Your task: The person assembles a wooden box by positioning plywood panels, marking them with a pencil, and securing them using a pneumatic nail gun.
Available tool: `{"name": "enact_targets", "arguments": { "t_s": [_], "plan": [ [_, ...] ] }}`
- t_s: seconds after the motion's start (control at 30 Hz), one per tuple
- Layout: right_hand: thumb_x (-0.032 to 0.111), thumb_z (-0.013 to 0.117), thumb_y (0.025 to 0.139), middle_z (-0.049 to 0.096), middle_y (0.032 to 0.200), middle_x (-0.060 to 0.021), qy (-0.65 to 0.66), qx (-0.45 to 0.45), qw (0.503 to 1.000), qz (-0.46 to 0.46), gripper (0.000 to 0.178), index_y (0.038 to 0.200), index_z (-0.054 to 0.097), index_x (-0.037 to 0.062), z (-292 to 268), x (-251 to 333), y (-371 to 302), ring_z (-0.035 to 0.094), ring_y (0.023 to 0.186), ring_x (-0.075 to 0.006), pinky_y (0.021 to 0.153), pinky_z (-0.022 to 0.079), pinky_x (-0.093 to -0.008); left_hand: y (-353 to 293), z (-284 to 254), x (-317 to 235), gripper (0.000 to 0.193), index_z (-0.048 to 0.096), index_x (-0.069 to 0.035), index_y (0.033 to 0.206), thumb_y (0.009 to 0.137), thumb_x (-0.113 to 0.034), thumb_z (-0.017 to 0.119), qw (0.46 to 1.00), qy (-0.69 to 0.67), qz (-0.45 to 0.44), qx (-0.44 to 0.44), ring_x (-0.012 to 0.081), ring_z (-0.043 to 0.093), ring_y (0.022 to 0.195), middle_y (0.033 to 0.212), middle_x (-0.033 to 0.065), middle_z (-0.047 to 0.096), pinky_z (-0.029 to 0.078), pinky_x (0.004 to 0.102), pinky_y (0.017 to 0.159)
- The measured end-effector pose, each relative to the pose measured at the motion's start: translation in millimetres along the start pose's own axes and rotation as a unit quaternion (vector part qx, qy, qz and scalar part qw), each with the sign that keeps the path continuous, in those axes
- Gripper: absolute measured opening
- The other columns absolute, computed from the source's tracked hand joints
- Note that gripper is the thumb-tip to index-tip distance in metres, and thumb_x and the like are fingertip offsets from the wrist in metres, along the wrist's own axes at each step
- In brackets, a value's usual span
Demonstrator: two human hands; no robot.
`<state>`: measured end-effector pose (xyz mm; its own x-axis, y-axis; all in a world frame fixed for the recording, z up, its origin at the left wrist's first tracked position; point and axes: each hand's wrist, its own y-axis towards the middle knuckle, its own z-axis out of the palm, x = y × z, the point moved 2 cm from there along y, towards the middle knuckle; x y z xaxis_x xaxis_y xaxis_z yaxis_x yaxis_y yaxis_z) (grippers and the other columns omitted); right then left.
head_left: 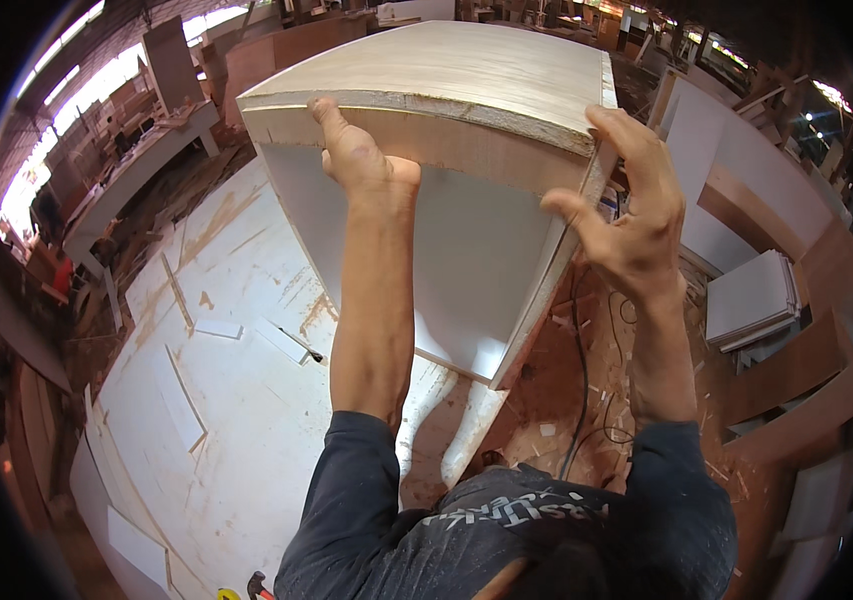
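Both hands grasp the wooden cabinet box (446, 150): left hand (361, 160) on its near top edge, right hand (626, 215) clasping its right corner.

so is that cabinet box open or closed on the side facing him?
Open: the cabinet box shows its white inside, both hands gripping its top edge.
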<state>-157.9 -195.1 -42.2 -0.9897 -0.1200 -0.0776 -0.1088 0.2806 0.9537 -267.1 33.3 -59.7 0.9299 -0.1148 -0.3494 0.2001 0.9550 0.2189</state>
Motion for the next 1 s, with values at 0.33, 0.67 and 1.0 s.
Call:
{"name": "enact_targets", "arguments": {
  "t_s": [0.33,0.67,1.0],
  "plan": [
    [0.015,0.093,0.058,0.058,0.134,-0.0164,-0.079,0.019,0.996,-0.021,0.086,0.138,0.060,0.0132,7.9,3.5,-8.2,0.064,0.117,-0.0379,0.092,0.060,-0.0446,-0.7,5.1,-3.7,0.059,0.038,-0.007,0.152,0.109,-0.048,0.034,0.997,-0.051,-0.042,0.033,0.0356,0.044,0.142,0.153,0.0154,0.045,0.039,0.0544,0.117],
    [0.013,0.085,0.081,0.066,0.128,-0.0187,0.072,-0.054,0.996,-0.014,0.048,0.126,0.072,0.0068,2.6,-14.7,-18.6,0.069,0.111,-0.0317,0.096,0.058,-0.0367,7.0,-0.2,3.1,0.069,0.028,-0.004,0.154,0.104,-0.044,0.052,0.998,-0.067,-0.001,-0.002,0.0348,0.050,0.136,0.149,0.0163,0.045,0.048,0.0565,0.111],
    [0.000,0.080,0.080,0.073,0.110,-0.0161,0.102,-0.079,0.988,0.082,0.028,0.107,0.076,0.0005,-0.2,-1.8,-1.6,0.072,0.098,-0.0230,0.087,0.058,-0.0316,0.0,7.3,0.4,0.061,0.036,-0.011,0.153,0.107,-0.050,0.033,0.998,-0.053,-0.035,0.029,0.0352,0.041,0.144,0.154,0.0146,0.043,0.037,0.0591,0.116]
  ]
}}
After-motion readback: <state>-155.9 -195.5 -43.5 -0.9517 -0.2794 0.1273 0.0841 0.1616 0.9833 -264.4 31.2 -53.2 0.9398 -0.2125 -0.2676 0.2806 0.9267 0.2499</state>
